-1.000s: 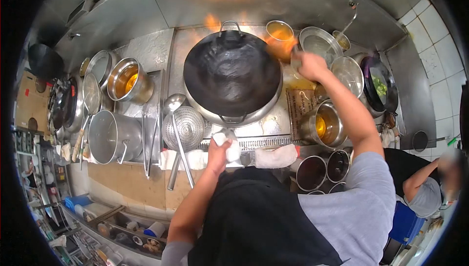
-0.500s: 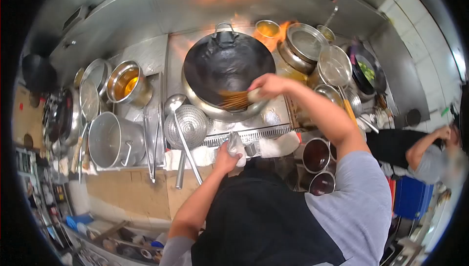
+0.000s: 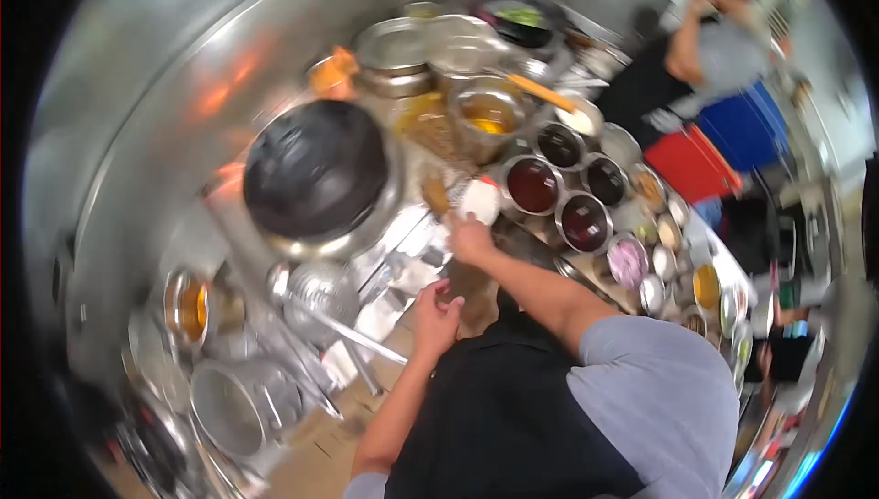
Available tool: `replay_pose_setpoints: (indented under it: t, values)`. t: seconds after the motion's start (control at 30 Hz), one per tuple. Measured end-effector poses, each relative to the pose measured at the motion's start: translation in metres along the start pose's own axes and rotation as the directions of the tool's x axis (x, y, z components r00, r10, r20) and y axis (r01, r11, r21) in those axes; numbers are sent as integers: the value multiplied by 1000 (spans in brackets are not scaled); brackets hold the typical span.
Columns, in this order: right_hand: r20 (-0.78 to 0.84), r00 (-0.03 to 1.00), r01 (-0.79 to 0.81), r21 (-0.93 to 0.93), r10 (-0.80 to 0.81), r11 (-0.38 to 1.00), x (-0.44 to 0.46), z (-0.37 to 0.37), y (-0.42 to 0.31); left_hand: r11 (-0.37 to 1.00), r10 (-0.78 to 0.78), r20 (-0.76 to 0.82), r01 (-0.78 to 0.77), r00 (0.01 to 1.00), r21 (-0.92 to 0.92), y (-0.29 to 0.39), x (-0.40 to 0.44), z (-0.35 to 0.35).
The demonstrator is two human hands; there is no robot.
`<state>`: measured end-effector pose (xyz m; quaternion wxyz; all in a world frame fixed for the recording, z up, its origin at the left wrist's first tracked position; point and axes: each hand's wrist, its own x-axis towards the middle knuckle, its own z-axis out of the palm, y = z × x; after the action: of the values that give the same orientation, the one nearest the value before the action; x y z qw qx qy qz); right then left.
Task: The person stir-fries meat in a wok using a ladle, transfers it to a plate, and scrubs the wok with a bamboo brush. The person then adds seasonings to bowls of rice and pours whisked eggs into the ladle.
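My right hand [image 3: 471, 241] is at the stove's front edge, closed around the handle end of a bamboo wok brush [image 3: 435, 195]; motion blur softens the fingers. Beside it lies a white folded cloth [image 3: 481, 202], with something red at its far end. My left hand [image 3: 437, 318] hovers near the front edge, empty, its fingers loosely bent and apart. Just beyond it a crumpled whitish cloth [image 3: 416, 276] rests on the ledge. The big black wok [image 3: 316, 169] sits on its burner ring, away from both hands.
A perforated skimmer [image 3: 322, 299] and long metal handles lie left. An aluminium pot [image 3: 229, 407] and an oil pot [image 3: 189, 309] stand beyond. Right are a pot of yellow oil [image 3: 490, 116], dark sauce containers [image 3: 533, 185] and several ingredient bowls. Flames [image 3: 334, 73] show behind; a person [image 3: 700, 59] stands right.
The view has swung right. My right hand has brought the brush out of the wok to the front edge. My left hand has let go of the crumpled cloth.
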<state>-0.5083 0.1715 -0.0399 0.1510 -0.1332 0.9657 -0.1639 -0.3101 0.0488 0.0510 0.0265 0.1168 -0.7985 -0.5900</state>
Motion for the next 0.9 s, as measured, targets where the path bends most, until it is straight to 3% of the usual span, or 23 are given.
replay_pose_setpoints:
  t: [0.07, 0.13, 0.2, 0.27, 0.33, 0.4, 0.47, 0.5, 0.53, 0.63, 0.67, 0.77, 0.83, 0.9]
  values:
    - [-210, 978, -13, 2, 13, 1000, -43, -26, -2, 996, -41, 132, 29, 990, 86, 12, 2, 6]
    - [-243, 970, 76, 242, -15, 967, -77, -41, 19, 992, 48, 264, -77, 963, 99, 7, 7, 20]
    - [-287, 957, 73, 353, 33, 933, -128, -84, 36, 995, -33, 434, -14, 900, 103, 26, 12, 37]
    - [-417, 904, 121, 457, 92, 881, -182, -114, 64, 993, 5, 565, -69, 825, 92, 44, 13, 60]
    - [-609, 768, 137, 457, 196, 879, -238, -133, 96, 997, 33, 707, -73, 707, 26, 40, 23, 91]
    - [-555, 741, 87, 637, 378, 766, -300, -160, 130, 989, 87, 798, -150, 596, 4, 54, 27, 127]
    - [-728, 510, 70, 566, 458, 821, -355, -154, 171, 985, 72, 858, -174, 509, 21, 97, 17, 162]
    - [-668, 462, 41, 673, 583, 738, -387, -161, 185, 982, 80, 887, -189, 454, 8, 109, 14, 180]
    - [-704, 337, 30, 672, 625, 740, -415, -155, 204, 980, 84, 912, -199, 401, -3, 117, 9, 198]
    - [-558, 39, -16, 829, 829, 558, -509, -164, 240, 974, 66, 953, -228, 294, 3, 150, -16, 247]
    - [-508, -62, 250, 825, 859, 506, -532, -153, 263, 978, 42, 966, -209, 255, 12, 161, -25, 260]
    - [-378, -254, 162, 891, 890, 425, -608, -157, 312, 958, 89, 979, -285, 184, -33, 181, -63, 292]
    - [-266, -175, 303, 901, 948, 309, -633, -180, 350, 928, 67, 994, -370, 85, -31, 189, -77, 310]
    - [-323, -181, 240, 902, 929, 360, -642, -204, 401, 929, 45, 995, -370, 91, -8, 199, -89, 323]
